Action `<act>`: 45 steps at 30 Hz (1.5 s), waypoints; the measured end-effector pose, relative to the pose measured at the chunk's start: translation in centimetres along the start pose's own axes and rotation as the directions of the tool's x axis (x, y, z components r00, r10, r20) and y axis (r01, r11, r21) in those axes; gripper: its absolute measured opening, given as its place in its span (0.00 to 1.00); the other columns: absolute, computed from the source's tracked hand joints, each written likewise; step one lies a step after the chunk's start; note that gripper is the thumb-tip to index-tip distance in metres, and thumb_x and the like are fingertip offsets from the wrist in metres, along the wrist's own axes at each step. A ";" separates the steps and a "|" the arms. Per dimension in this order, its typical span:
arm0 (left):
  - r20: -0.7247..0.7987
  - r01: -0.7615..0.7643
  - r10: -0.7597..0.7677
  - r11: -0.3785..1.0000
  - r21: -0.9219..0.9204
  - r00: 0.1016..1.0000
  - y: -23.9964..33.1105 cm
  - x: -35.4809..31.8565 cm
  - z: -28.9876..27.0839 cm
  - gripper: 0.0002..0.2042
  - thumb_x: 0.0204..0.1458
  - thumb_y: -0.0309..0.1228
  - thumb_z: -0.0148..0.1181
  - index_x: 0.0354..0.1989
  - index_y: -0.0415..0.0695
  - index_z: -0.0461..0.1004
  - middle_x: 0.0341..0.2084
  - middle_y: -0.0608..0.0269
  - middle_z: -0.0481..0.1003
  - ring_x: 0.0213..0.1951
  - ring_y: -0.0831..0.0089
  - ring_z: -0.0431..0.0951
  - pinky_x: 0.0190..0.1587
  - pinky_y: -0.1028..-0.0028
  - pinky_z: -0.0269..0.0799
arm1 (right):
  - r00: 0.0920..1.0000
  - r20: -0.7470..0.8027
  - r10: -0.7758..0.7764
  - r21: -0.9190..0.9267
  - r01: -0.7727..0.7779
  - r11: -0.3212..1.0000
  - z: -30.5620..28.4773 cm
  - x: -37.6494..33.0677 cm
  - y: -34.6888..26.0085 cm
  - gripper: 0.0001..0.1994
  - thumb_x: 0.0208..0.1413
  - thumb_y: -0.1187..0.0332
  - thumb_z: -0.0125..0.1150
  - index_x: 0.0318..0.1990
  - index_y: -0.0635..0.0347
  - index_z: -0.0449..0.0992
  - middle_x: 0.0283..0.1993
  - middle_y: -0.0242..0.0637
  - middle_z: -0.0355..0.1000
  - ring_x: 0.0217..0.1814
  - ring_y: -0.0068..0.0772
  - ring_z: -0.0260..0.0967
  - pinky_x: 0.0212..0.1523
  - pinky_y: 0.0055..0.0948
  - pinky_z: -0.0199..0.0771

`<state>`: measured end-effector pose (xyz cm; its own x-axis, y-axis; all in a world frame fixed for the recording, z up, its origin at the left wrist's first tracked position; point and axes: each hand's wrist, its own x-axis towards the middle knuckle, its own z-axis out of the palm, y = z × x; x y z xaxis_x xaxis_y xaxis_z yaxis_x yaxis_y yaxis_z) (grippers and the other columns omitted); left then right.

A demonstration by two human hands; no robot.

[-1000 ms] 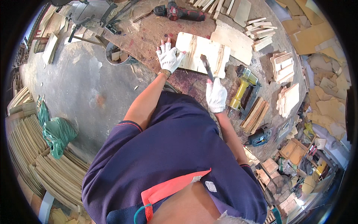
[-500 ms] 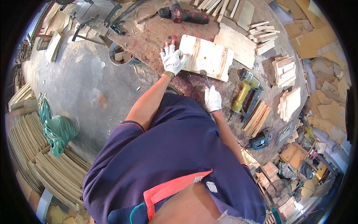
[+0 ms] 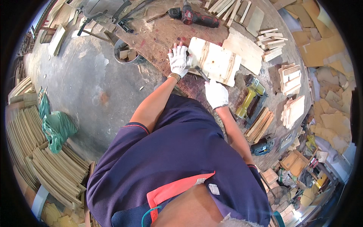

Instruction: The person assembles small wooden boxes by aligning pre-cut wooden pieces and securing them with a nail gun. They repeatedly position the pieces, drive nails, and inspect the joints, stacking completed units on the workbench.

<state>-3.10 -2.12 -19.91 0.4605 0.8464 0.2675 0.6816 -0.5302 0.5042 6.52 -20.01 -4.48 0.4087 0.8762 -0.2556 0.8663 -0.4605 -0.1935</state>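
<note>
R hand (image 3: 216,94) clamped on hammer (image 3: 203,75), L hand (image 3: 178,61) spread at board (image 3: 221,61) edge; prob. tapping step; next needs L hand clear.

Grey floor (image 3: 87,90) is seen at left, scuffed and patchy. Brown counter (image 3: 155,39) is worn, stained, scattered with chips. Long wood strips (image 3: 56,168) are stacked at lower left, with a green bag (image 3: 58,128) placed by them. Far right is strewn with tan sheets (image 3: 334,109). Round fan (image 3: 279,196) is surrounded by clutter; bright light (image 3: 297,214) is visible nearby.
</note>
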 end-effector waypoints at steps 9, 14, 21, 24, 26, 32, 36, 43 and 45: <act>0.015 0.003 -0.002 1.000 -0.029 1.000 0.2 0.1 -0.5 0.22 0.55 0.44 0.57 0.55 0.45 0.70 0.68 0.51 0.64 0.72 0.46 0.57 0.72 0.45 0.45 | 0.994 0.051 0.092 0.122 -0.097 0.988 5.3 -1.3 0.9 0.16 0.69 0.54 0.51 0.40 0.60 0.71 0.20 0.53 0.73 0.24 0.58 0.75 0.24 0.54 0.73; 0.108 0.055 -0.058 0.998 0.025 0.992 0.4 0.1 -0.6 0.21 0.56 0.45 0.57 0.55 0.47 0.70 0.68 0.52 0.65 0.72 0.47 0.57 0.72 0.45 0.45 | 0.972 -0.227 -0.063 0.254 0.122 0.960 6.8 -2.2 2.1 0.15 0.68 0.56 0.54 0.41 0.61 0.72 0.21 0.51 0.74 0.26 0.56 0.76 0.26 0.48 0.75; 0.048 0.003 -0.004 1.000 0.011 0.999 0.5 -0.2 -0.6 0.21 0.59 0.47 0.55 0.55 0.47 0.69 0.68 0.53 0.64 0.72 0.48 0.55 0.71 0.45 0.46 | 0.980 -0.191 0.052 0.189 -0.015 0.982 2.6 1.7 0.8 0.16 0.68 0.56 0.53 0.42 0.61 0.73 0.24 0.54 0.74 0.28 0.59 0.76 0.31 0.51 0.76; 0.047 0.007 -0.007 1.000 0.004 0.999 0.4 -0.2 -0.6 0.22 0.60 0.47 0.55 0.56 0.47 0.69 0.69 0.53 0.63 0.73 0.47 0.54 0.72 0.45 0.45 | 0.939 -0.341 0.046 0.318 0.069 0.946 0.4 2.4 0.8 0.15 0.68 0.57 0.52 0.39 0.62 0.73 0.23 0.53 0.72 0.26 0.58 0.73 0.29 0.50 0.73; 0.047 0.007 -0.007 1.000 -0.008 0.999 0.4 -0.2 -0.6 0.22 0.59 0.47 0.56 0.56 0.47 0.69 0.69 0.52 0.63 0.73 0.47 0.55 0.72 0.45 0.44 | 0.903 -0.429 0.007 0.387 0.177 0.905 -0.4 2.1 1.2 0.14 0.68 0.59 0.52 0.39 0.62 0.74 0.23 0.53 0.71 0.26 0.58 0.72 0.28 0.50 0.72; 0.035 -0.005 0.005 1.000 0.004 0.999 0.7 0.1 -1.2 0.21 0.58 0.44 0.56 0.55 0.46 0.69 0.68 0.51 0.64 0.72 0.46 0.56 0.72 0.45 0.46 | 0.995 -0.095 0.042 0.113 -0.031 0.993 -0.9 3.7 4.9 0.17 0.67 0.58 0.50 0.39 0.63 0.78 0.30 0.56 0.76 0.30 0.62 0.76 0.31 0.53 0.75; 0.083 0.009 -0.007 1.000 -0.020 0.997 0.7 0.1 -1.3 0.20 0.58 0.43 0.56 0.56 0.46 0.70 0.68 0.51 0.64 0.72 0.46 0.56 0.71 0.45 0.46 | 0.917 -0.398 0.031 0.190 0.050 0.981 1.2 2.6 5.1 0.14 0.67 0.59 0.53 0.40 0.62 0.75 0.23 0.55 0.73 0.26 0.60 0.74 0.27 0.52 0.73; 0.007 -0.015 0.015 1.000 0.008 1.000 0.6 -0.3 -0.9 0.19 0.60 0.43 0.53 0.55 0.46 0.70 0.69 0.51 0.63 0.72 0.45 0.55 0.72 0.45 0.44 | 0.965 -0.153 0.212 0.179 -0.184 0.966 3.9 0.6 4.9 0.15 0.68 0.56 0.52 0.39 0.60 0.70 0.23 0.55 0.71 0.29 0.62 0.74 0.30 0.56 0.71; 0.039 -0.012 0.012 1.000 0.015 0.999 0.6 -0.5 -0.9 0.19 0.60 0.43 0.53 0.56 0.46 0.70 0.69 0.51 0.63 0.72 0.46 0.55 0.73 0.46 0.44 | 0.944 -0.282 0.173 0.226 -0.110 0.968 4.2 0.4 5.1 0.17 0.69 0.55 0.51 0.39 0.62 0.71 0.24 0.55 0.74 0.29 0.59 0.76 0.29 0.52 0.73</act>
<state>-3.42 -2.82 -19.04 0.4904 0.8375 0.2412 0.6844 -0.5414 0.4883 9.84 -22.62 -9.55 0.6168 0.7871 -0.0071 0.7287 -0.5745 -0.3727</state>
